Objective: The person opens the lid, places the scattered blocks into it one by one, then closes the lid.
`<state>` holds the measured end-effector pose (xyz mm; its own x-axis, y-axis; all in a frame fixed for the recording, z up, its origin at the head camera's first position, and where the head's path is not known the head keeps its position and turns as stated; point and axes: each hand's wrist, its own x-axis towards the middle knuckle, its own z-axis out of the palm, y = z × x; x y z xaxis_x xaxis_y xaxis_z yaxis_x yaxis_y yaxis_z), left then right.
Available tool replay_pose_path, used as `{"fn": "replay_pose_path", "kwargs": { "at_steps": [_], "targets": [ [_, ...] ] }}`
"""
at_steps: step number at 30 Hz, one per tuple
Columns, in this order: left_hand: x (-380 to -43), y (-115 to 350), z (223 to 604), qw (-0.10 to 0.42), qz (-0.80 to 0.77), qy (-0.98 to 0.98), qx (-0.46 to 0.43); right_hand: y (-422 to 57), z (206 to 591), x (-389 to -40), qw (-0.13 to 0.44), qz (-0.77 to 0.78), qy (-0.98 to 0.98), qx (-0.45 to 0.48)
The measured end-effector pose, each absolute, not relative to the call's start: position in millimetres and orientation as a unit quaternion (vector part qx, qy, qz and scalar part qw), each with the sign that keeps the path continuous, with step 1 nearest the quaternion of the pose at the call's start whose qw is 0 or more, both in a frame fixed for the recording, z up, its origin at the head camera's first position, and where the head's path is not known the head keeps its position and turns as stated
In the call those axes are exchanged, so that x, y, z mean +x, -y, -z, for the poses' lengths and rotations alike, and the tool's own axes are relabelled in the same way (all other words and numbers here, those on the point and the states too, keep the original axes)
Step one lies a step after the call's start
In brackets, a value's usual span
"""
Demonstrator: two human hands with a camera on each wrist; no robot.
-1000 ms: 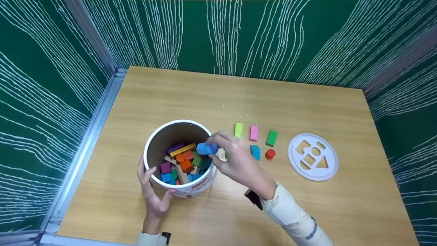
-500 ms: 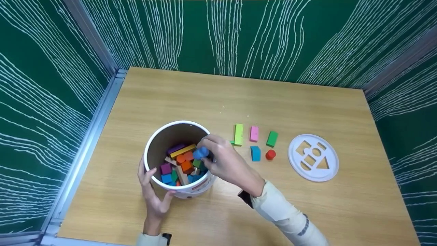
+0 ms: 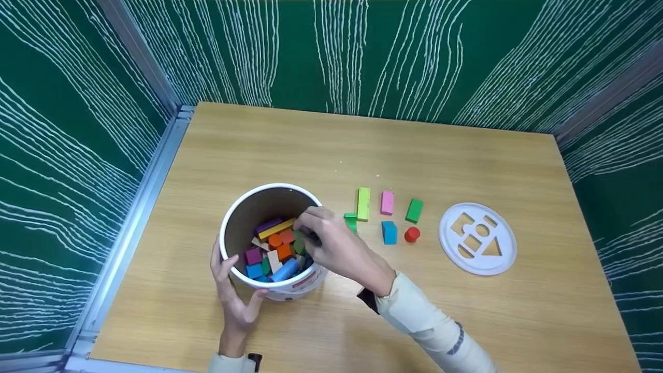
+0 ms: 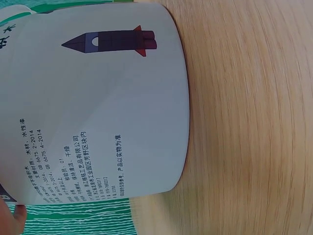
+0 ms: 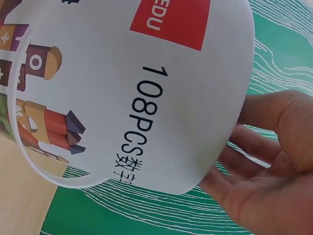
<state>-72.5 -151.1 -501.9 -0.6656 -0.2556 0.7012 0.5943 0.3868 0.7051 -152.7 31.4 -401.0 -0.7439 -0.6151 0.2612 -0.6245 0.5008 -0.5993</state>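
Observation:
A white bucket (image 3: 224,233) of coloured wooden blocks stands on the table in the head view. My left hand (image 3: 234,298) holds its near left side, one fingertip over the rim and the thumb along the front. My right hand (image 3: 342,246) reaches over the right rim, its loosely bent fingers and thumb apart just above the blocks. A blue cylinder block (image 3: 285,270) lies on the pile near the front wall, away from that hand. Green blocks (image 3: 299,244) are close beneath the right fingers. In the right wrist view the bucket wall (image 5: 195,122) hides the right fingertips.
Right of the bucket lie lime (image 3: 363,204), pink (image 3: 387,202), green (image 3: 414,211) and blue (image 3: 389,232) blocks, plus a red cylinder (image 3: 412,234). Another green piece (image 3: 350,223) is partly behind the right hand. A white lid with shaped holes (image 3: 484,265) lies farther right.
My right hand has lowered the blue cylinder into the bucket and let it go; the cylinder now lies at the front of the pile. The left hand has stayed in place.

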Motion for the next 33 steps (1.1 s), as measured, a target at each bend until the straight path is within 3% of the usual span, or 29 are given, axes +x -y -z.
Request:
{"fn": "replay_pose_path", "kwargs": {
  "at_steps": [10, 33],
  "targets": [
    [-71.9, 152.5, 500.9, 0.381, 0.544, 0.739, -0.114, -32.7, 398.7, -156.1, -0.018, -0.347, 0.862, 0.369],
    [-71.9, 151.4, 498.6, 0.385, 0.547, 0.734, -0.114, -69.6, 394.6, -161.2, 0.081, -0.390, 0.863, 0.312]
  ]
}}
